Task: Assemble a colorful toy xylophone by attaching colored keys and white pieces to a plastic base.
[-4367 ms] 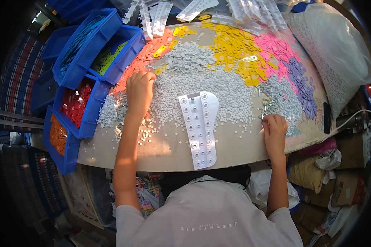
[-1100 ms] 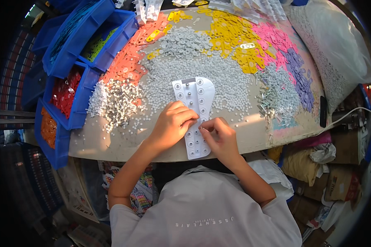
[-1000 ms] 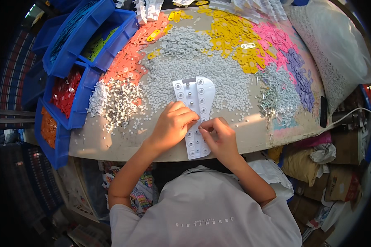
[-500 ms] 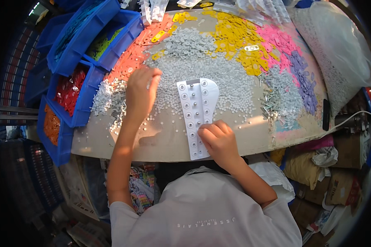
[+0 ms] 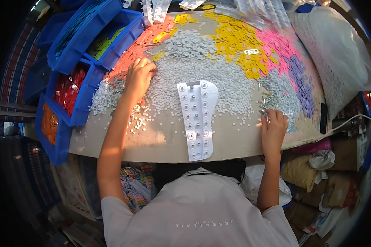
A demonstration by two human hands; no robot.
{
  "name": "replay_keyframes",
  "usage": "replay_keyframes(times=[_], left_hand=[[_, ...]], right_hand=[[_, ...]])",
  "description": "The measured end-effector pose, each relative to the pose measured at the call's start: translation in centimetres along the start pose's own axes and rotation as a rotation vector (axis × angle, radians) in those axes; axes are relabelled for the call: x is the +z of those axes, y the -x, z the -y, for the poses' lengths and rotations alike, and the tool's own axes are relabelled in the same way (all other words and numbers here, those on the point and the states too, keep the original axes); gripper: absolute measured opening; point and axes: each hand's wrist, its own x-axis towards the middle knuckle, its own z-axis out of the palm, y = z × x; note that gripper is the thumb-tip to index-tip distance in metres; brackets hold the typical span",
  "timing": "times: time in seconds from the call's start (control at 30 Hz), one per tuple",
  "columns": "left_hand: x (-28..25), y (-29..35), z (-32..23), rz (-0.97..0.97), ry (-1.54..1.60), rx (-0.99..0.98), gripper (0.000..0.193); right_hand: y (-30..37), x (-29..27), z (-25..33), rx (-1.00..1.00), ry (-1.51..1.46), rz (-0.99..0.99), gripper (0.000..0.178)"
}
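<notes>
In the middle of the table lies a white plastic jig (image 5: 210, 101) with two rows of round sockets and a middle row holding several small metal pieces. Neither hand touches it. My left hand (image 5: 139, 76) hovers with curled fingers between the orange flat plastic pieces (image 5: 130, 58) and the heap of small grey-white round pieces (image 5: 185, 70); what its fingertips hold is hidden. To the right, the closed fingertips of my right hand (image 5: 274, 128) reach the near edge of a pile of small silver metal pins (image 5: 281, 92). I cannot make out what they grip.
Blue bins (image 5: 95, 92) with coloured pieces line the left side. Yellow (image 5: 235, 39), pink (image 5: 278, 43) and purple pieces (image 5: 299, 80) spread across the back and right. A large clear bag (image 5: 334, 45) and a dark phone-like slab (image 5: 324, 118) stand by the right edge.
My right hand has left the white jig and moved right to the metal pins. My left hand has shifted slightly up and left, its fingers more curled. The jig is in nearly the same place.
</notes>
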Motion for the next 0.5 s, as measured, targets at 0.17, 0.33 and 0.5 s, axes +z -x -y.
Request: replay_keyframes(times=[0.17, 0.33, 0.5], left_hand=[[-0.6, 0.9, -2.2, -0.028, 0.038, -0.085, 0.018], [-3.8, 3.8, -10.7, 0.000, 0.673, -0.194, 0.021], [-4.0, 7.3, -14.7, 0.273, 0.729, -0.085, 0.014]], right_hand=[[-0.2, 1.0, -0.6, -0.017, 0.012, -0.004, 0.014], [-0.5, 1.2, -0.8, -0.056, -0.011, -0.031, 0.011], [-0.5, 0.0, 0.6, 0.044, -0.138, -0.094, 0.007]])
